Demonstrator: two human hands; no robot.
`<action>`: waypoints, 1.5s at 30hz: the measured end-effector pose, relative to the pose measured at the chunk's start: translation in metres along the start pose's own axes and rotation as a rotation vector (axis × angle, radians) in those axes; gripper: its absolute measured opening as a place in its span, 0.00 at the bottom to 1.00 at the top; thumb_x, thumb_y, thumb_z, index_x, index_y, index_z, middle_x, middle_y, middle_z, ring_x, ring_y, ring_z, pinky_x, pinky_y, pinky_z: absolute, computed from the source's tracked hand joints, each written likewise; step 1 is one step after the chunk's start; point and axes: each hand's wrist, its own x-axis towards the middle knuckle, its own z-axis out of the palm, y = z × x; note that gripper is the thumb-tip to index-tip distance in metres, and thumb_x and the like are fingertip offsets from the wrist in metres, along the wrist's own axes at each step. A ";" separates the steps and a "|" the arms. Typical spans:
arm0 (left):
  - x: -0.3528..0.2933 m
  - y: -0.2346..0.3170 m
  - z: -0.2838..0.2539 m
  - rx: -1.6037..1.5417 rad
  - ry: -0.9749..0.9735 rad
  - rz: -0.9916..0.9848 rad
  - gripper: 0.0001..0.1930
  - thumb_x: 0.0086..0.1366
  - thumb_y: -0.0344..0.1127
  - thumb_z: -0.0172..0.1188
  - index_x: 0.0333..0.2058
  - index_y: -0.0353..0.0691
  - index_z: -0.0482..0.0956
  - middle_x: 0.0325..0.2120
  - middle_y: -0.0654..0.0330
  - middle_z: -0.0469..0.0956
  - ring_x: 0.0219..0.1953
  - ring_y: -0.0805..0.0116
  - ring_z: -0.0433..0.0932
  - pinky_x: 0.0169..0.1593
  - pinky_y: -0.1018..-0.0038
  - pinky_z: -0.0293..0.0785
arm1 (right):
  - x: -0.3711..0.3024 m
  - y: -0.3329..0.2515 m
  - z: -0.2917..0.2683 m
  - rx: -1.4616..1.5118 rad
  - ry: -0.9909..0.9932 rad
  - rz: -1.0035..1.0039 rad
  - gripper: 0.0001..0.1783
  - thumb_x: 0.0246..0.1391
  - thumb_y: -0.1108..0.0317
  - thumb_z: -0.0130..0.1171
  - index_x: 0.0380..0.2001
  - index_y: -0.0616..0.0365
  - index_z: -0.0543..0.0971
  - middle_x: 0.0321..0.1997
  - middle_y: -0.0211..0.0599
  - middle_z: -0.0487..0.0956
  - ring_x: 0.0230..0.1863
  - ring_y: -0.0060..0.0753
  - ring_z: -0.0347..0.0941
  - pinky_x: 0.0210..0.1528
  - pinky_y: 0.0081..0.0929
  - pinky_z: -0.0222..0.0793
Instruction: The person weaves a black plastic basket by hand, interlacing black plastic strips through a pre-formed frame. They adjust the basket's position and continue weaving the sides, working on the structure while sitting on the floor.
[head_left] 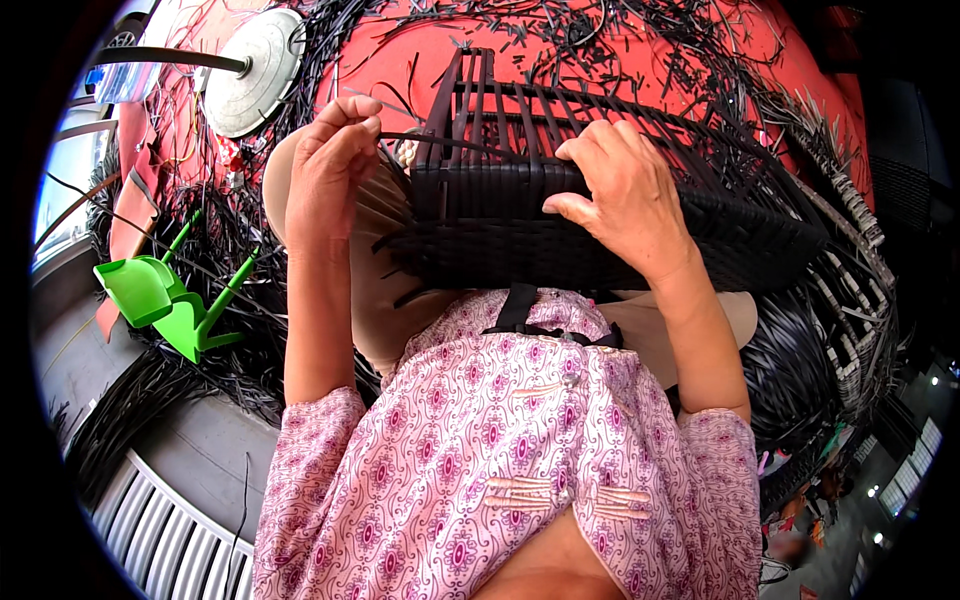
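A black woven basket (480, 185) with an open lattice of upright strips lies across my lap. My left hand (335, 170) is raised beside its left end, fingertips pinched on a thin black weaving strip (445, 142) that stretches right to the basket's edge. Over the basket's middle, my right hand (635, 190) grips the woven edge, its thumb on the near side and its fingers bent over the far side. Part of the basket behind that hand is hidden.
Black strips and offcuts (590, 30) litter the red floor covering (420, 30). To the left are a green plastic dustpan-like piece (140, 290), a round white base (255, 75) and a white slatted seat (165, 530). Bundled black strips (800, 350) lie at my right.
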 end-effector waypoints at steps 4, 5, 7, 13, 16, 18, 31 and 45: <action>0.003 0.001 -0.005 0.452 -0.025 0.175 0.11 0.61 0.25 0.57 0.43 0.36 0.76 0.28 0.67 0.72 0.27 0.80 0.68 0.31 0.82 0.64 | 0.010 0.024 -0.011 0.364 -0.224 0.123 0.18 0.43 0.66 0.68 0.38 0.60 0.79 0.33 0.39 0.76 0.39 0.43 0.74 0.45 0.34 0.70; 0.001 0.004 -0.003 0.811 -0.016 0.326 0.12 0.61 0.25 0.58 0.44 0.36 0.76 0.29 0.65 0.74 0.29 0.76 0.71 0.34 0.79 0.67 | 0.013 0.025 -0.018 0.511 -0.264 0.219 0.17 0.45 0.70 0.65 0.42 0.61 0.79 0.35 0.37 0.77 0.38 0.35 0.76 0.44 0.29 0.71; 0.000 0.009 0.012 1.211 -0.012 0.579 0.13 0.60 0.26 0.58 0.44 0.37 0.76 0.32 0.61 0.76 0.34 0.65 0.74 0.40 0.71 0.70 | 0.007 0.039 -0.019 0.701 -0.178 0.356 0.16 0.49 0.73 0.61 0.43 0.61 0.80 0.38 0.34 0.79 0.39 0.27 0.76 0.43 0.25 0.72; 0.016 0.012 0.074 1.114 -0.480 0.643 0.12 0.60 0.27 0.57 0.44 0.37 0.76 0.40 0.52 0.78 0.46 0.52 0.76 0.51 0.64 0.71 | -0.004 0.049 -0.019 0.631 -0.161 0.477 0.17 0.54 0.73 0.56 0.48 0.59 0.79 0.34 0.33 0.82 0.37 0.24 0.78 0.42 0.24 0.73; 0.045 -0.004 0.086 1.015 -0.738 0.629 0.13 0.59 0.26 0.56 0.44 0.35 0.76 0.39 0.52 0.79 0.46 0.54 0.77 0.51 0.65 0.72 | -0.001 0.045 -0.017 0.698 -0.202 0.498 0.18 0.53 0.74 0.56 0.49 0.60 0.79 0.35 0.34 0.82 0.38 0.23 0.78 0.42 0.23 0.73; 0.059 -0.016 0.095 0.912 -0.889 0.514 0.14 0.59 0.26 0.57 0.45 0.35 0.76 0.40 0.53 0.79 0.46 0.56 0.78 0.50 0.65 0.73 | -0.002 0.047 -0.013 0.759 -0.205 0.512 0.19 0.52 0.75 0.56 0.49 0.61 0.78 0.36 0.34 0.82 0.39 0.21 0.77 0.42 0.21 0.72; 0.063 -0.025 0.108 0.711 -1.078 0.158 0.18 0.55 0.28 0.64 0.45 0.35 0.75 0.35 0.58 0.80 0.37 0.67 0.79 0.43 0.71 0.76 | -0.015 -0.006 -0.018 0.037 0.032 0.169 0.31 0.36 0.73 0.72 0.48 0.54 0.74 0.35 0.35 0.79 0.39 0.42 0.74 0.45 0.38 0.69; 0.031 -0.022 0.124 0.926 -0.802 0.307 0.31 0.47 0.24 0.65 0.54 0.36 0.69 0.30 0.54 0.78 0.34 0.61 0.79 0.38 0.70 0.75 | -0.011 0.006 -0.004 0.250 0.067 0.242 0.26 0.34 0.76 0.70 0.42 0.56 0.75 0.36 0.37 0.78 0.39 0.44 0.73 0.47 0.39 0.68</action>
